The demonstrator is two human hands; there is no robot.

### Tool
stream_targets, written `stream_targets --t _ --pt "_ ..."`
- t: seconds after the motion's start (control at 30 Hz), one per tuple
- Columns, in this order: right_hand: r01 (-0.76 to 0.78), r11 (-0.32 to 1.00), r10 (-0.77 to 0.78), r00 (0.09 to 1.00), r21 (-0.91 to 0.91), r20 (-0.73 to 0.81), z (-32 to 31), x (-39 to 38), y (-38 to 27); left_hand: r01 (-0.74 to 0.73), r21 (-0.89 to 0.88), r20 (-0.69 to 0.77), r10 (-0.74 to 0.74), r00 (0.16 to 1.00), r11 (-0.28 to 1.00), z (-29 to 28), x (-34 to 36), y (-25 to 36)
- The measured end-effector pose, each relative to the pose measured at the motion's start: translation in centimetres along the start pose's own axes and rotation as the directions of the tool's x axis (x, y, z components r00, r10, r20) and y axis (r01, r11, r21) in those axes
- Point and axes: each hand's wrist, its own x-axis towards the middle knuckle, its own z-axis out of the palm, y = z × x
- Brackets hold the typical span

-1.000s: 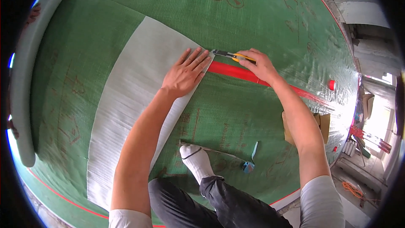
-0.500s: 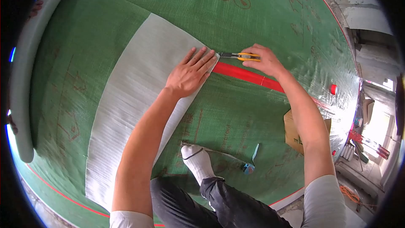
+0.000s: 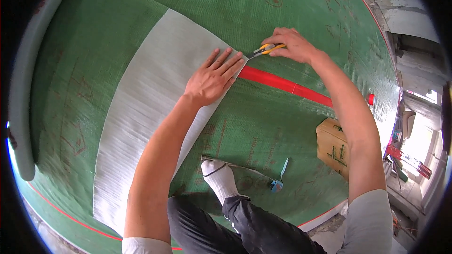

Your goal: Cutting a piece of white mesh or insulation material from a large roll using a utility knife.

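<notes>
My left hand [image 3: 210, 80] lies flat with fingers spread on a light grey foam sheet [image 3: 146, 89], near its narrow right corner. In my right hand [image 3: 293, 46] is a yellow-handled utility knife [image 3: 270, 48], its blade angled down to the left. The blade tip meets the sheet's corner, just past my left fingertips; whether it is in the material I cannot tell. A strip of red tape [image 3: 287, 86] runs from under that corner toward the right. Beneath everything spreads a green printed covering [image 3: 254, 127].
A cardboard box [image 3: 332, 146] stands at my right forearm. Near my socked foot [image 3: 220, 177] lies a blue tape measure [image 3: 276, 186] with its tape drawn out. A red tape roll [image 3: 371, 99] sits further right, and a long grey foam roll [image 3: 21, 94] edges the left side.
My right hand has moved slightly up, and the knife has tilted from nearly level to blade-down at the corner. The left hand still presses the sheet.
</notes>
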Motion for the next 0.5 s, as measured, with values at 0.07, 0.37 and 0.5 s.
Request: stream_targets --t 0.07,0.37,0.5 --pt "0.003 1.000 -0.004 0.999 0.012 0.046 -0.6 0.9 -0.8 -0.004 -0.030 -0.005 0.004 1.000 1.000 -0.1 -0.1 -0.1" --pt "-0.043 0.998 0.041 0.997 0.043 0.058 -0.8 0.5 -0.4 0.004 -0.012 0.014 -0.004 1.000 1.000 0.1 0.2 -0.1" --pt "-0.006 1.000 0.007 0.999 0.016 -0.038 0.0 -0.1 -0.6 0.002 0.006 0.022 -0.002 1.000 1.000 0.3 0.3 -0.2"
